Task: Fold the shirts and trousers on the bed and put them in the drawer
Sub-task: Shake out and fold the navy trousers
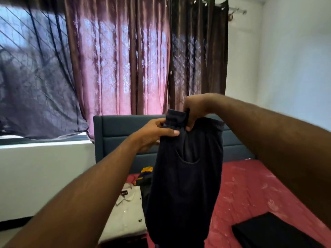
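Dark navy trousers [184, 185] hang in the air above the bed [250, 190], held up by the waistband. My left hand [154, 133] pinches the waistband's left side, thumb on the front. My right hand [194, 111] grips the waistband's top from above, fingers curled over the cloth. A white shirt [127, 208] lies flat on the bed's left side, partly hidden behind the trousers. A folded black garment [272, 231] lies at the bed's near right. A crumpled navy and yellow garment [145, 174] sits near the headboard.
The bed has a red sheet and a grey-blue padded headboard [121, 133]. Behind it hang maroon and brown curtains [121, 65] over a window. White walls stand to the left and right. No drawer is in view.
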Tool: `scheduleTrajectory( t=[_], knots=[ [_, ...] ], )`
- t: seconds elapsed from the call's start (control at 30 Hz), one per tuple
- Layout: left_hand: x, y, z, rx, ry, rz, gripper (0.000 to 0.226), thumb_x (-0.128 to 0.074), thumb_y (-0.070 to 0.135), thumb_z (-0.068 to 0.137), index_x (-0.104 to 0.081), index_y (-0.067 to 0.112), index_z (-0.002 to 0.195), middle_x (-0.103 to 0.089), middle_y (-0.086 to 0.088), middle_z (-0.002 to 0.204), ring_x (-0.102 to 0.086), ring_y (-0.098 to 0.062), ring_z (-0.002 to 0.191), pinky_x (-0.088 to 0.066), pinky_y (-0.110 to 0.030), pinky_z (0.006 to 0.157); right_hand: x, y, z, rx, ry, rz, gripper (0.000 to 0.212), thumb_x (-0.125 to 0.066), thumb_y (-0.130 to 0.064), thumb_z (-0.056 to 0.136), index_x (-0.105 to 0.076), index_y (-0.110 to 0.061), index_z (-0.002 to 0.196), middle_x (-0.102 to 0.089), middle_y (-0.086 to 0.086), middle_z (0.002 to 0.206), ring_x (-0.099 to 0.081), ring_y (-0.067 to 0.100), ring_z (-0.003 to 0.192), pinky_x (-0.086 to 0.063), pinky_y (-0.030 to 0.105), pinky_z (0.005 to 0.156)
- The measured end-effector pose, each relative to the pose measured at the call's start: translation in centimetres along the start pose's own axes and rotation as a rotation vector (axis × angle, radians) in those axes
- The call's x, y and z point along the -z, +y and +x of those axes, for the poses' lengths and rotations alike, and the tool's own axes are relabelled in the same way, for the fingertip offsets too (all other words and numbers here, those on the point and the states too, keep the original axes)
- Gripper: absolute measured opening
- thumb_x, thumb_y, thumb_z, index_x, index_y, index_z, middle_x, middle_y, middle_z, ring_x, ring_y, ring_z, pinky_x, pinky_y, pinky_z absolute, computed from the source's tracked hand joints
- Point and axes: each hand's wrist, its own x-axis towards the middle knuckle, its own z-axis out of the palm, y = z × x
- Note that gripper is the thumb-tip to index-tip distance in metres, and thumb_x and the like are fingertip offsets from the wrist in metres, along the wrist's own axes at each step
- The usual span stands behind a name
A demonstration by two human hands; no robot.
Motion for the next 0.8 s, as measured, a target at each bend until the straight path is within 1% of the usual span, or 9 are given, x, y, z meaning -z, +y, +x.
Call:
scheduleTrajectory(
  t=[0.07,0.13,0.27,0.4,0.5,0.57,0.63,0.7,0.8],
  knots=[
    [-0.9,-1.4,-0.8,0.088,-0.057,0.032,0.020,-0.075,0.019,0.080,-0.073,0.026,0.098,-0.073,0.004,0.092,-0.066,-0.013,0.085,-0.050,-0.033,0.077,-3.2,1.0,-0.1,0.024,0.000,0.080,0.023,-0.088,-0.029,0.062,-0.069,-0.024,0.073,-0.063,-0.007,0.070,-0.056,0.010,0.063,-0.042,0.021,0.055],
    [-2.4,-3.2,-1.3,0.045,0.101,0.015,0.016,-0.073,0.004,0.080,-0.074,0.015,0.091,-0.073,0.002,0.079,-0.065,-0.013,0.074,-0.052,-0.025,0.066,-7.0,2.1,-0.1,0.059,-0.026,0.240,0.022,-0.087,-0.029,0.064,-0.065,-0.026,0.068,-0.064,-0.007,0.071,-0.059,0.010,0.066,-0.047,0.023,0.059],
    [-3.7,-10.0,-3.6,0.152,0.203,-0.078,0.016,-0.068,-0.005,0.078,-0.072,0.002,0.092,-0.073,-0.011,0.086,-0.068,-0.022,0.079,-0.057,-0.030,0.071,-17.6,5.7,-0.8,0.057,-0.333,0.614,0.023,-0.085,-0.020,0.071,-0.067,-0.023,0.085,-0.071,-0.004,0.087,-0.065,0.014,0.082,-0.056,0.038,0.081],
    [-2.4,-17.3,-6.4,0.421,-0.257,-0.079,0.028,-0.069,-0.004,0.076,-0.068,-0.003,0.104,-0.072,-0.008,0.094,-0.068,-0.018,0.084,-0.054,-0.022,0.070,-26.9,6.3,-2.3,0.004,-0.788,0.814,0.022,-0.068,-0.007,0.086,-0.066,-0.019,0.104,-0.070,-0.003,0.089,-0.064,0.009,0.069,-0.054,0.024,0.051],
    [-1.9,-21.4,-5.6,0.615,-0.569,0.292,0.019,-0.071,-0.002,0.081,-0.070,0.006,0.098,-0.068,0.011,0.072,-0.059,-0.002,0.062,-0.041,-0.015,0.053,-30.6,4.0,-0.5,-0.042,-1.073,0.643,0.018,-0.065,-0.004,0.088,-0.065,-0.020,0.097,-0.066,-0.004,0.076,-0.057,0.005,0.052,-0.047,0.017,0.040],
    [0.0,-22.8,-1.1,0.517,-0.403,0.576,0.012,-0.076,0.002,0.076,-0.071,0.010,0.083,-0.064,0.009,0.064,-0.057,-0.007,0.062,-0.043,-0.022,0.053,-29.7,4.8,5.0,-0.038,-0.791,0.463,0.017,-0.070,-0.005,0.085,-0.066,-0.013,0.099,-0.067,0.000,0.078,-0.062,0.009,0.055,-0.047,0.018,0.042],
    [2.9,-19.9,6.0,0.258,0.078,0.721,0.017,-0.078,0.010,0.070,-0.070,0.002,0.083,-0.062,-0.004,0.070,-0.056,-0.016,0.072,-0.040,-0.031,0.060,-24.2,6.8,12.0,-0.034,-0.105,0.335,0.023,-0.072,-0.006,0.077,-0.068,-0.009,0.099,-0.068,0.008,0.088,-0.067,0.021,0.077,-0.049,0.025,0.057],
    [6.4,-12.0,13.7,-0.036,0.533,0.648,0.025,-0.075,0.008,0.074,-0.069,-0.001,0.096,-0.062,-0.010,0.083,-0.053,-0.015,0.082,-0.037,-0.026,0.062,-14.8,8.7,17.2,-0.071,0.494,0.505,0.026,-0.075,-0.005,0.068,-0.068,-0.011,0.093,-0.063,0.006,0.087,-0.061,0.018,0.087,-0.046,0.028,0.070],
    [10.8,1.4,21.1,-0.346,0.708,0.358,0.031,-0.070,-0.002,0.077,-0.065,0.005,0.107,-0.063,-0.006,0.096,-0.056,-0.015,0.091,-0.049,-0.018,0.071,0.5,10.1,19.8,-0.002,0.901,0.654,0.039,-0.081,-0.007,0.060,-0.070,-0.017,0.096,-0.060,-0.001,0.091,-0.055,0.014,0.086,-0.046,0.027,0.077]
  ],
)
